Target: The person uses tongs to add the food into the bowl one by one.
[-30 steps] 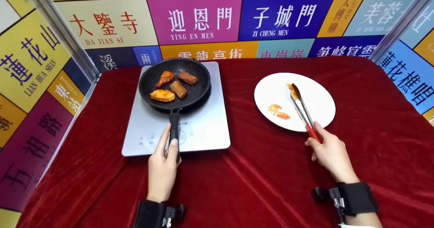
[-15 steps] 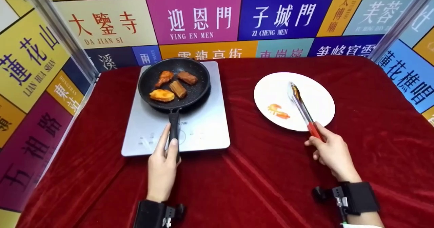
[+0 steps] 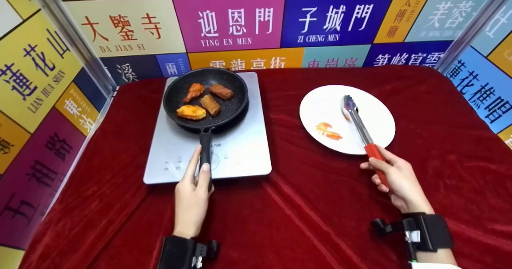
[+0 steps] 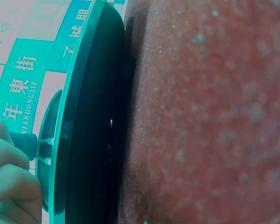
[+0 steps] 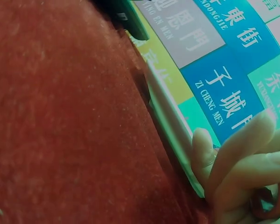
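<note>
In the head view my left hand (image 3: 192,205) holds the black handle of a frying pan (image 3: 232,111). Four-sided brown pieces (image 3: 210,105), a yellow-orange piece (image 3: 191,112) and a reddish drumstick-like piece (image 3: 194,93) lie in the pan. My right hand (image 3: 400,179) grips the red handles of metal tongs (image 3: 363,129), whose tips are over the white plate (image 3: 312,101). A small pale-brown bit (image 3: 346,115) shows by the tips, mostly hidden. An orange-and-white shrimp-like piece (image 3: 329,131) lies left of the tongs. Curled fingers (image 4: 14,182) appear in the left wrist view.
The pan sits on a silver induction cooker (image 3: 240,157) at the left. Dark red cloth (image 3: 288,221) covers the table. Panels with large lettering (image 3: 232,23) stand behind and at both sides, with metal posts at the corners.
My right hand has turned the tongs, so one arm now largely covers the other and the orange piece at their tips. It has shifted slightly right. My left hand and the pan stay put.
</note>
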Action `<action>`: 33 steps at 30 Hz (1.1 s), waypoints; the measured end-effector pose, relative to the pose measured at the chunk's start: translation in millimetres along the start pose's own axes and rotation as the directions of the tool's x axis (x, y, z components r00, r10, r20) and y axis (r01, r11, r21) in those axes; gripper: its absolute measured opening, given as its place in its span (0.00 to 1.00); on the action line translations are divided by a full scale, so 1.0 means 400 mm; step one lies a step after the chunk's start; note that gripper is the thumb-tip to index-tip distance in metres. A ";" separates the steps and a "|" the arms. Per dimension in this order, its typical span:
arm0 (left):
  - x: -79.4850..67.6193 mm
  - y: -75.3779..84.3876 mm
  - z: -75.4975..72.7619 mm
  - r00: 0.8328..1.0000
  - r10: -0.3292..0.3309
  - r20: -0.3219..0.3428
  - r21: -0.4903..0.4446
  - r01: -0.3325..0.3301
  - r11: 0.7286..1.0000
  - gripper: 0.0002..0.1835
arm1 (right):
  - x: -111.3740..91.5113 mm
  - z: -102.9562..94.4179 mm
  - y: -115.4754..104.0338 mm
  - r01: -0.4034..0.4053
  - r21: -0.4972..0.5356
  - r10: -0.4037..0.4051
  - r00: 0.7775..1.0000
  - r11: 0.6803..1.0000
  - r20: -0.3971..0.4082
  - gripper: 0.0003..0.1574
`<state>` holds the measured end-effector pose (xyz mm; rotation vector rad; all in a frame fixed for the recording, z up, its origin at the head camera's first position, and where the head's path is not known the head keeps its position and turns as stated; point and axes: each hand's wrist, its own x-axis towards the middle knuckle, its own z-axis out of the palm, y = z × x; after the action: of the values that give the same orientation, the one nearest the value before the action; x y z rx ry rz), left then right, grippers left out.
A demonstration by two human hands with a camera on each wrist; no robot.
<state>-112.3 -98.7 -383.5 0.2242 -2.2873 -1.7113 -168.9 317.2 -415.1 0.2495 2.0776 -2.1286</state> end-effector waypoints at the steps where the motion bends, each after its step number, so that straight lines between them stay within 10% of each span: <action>1: 0.000 0.000 0.000 1.000 0.000 0.001 -0.002 0.000 1.000 0.23 | 0.000 -0.001 0.000 -0.004 0.010 0.004 1.000 1.000 0.004 0.40; 33: -0.001 0.001 -0.001 1.000 0.022 0.011 -0.022 -0.021 1.000 0.23 | -0.002 0.056 0.003 0.017 0.086 -0.023 0.997 0.996 0.074 0.38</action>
<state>-111.9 -99.0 -383.1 0.1851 -2.2692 -1.7309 -168.0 294.8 -415.6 0.1570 1.9596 -2.2052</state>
